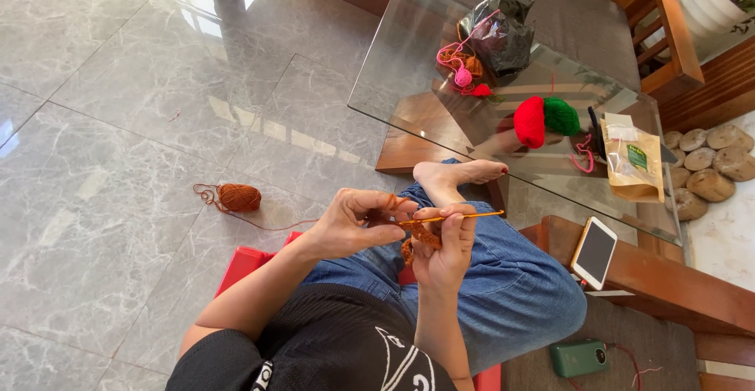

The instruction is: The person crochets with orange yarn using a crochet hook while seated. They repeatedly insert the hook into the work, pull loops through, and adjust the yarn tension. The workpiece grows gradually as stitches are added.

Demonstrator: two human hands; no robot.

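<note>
**Crochet work held over my lap beside the glass table**

The orange crochet piece [423, 237] sits between my two hands, above my jeans-clad knee, just short of the near edge of the glass table [409, 53]. My right hand [445, 251] is closed on the crochet hook [456, 217], whose shaft points toward the table. My left hand [354, 222] is pinched shut on the orange yarn at the work.

The strand runs from my left hand across the marble floor to an orange yarn ball [239, 197], well clear of the table on its left.

On the table: red yarn [530, 121] touching green yarn [561, 116], a black plastic bag [499, 35], a brown paper pouch [632, 160]. A white phone [594, 252] lies on the wooden bench below the table's right corner.
</note>
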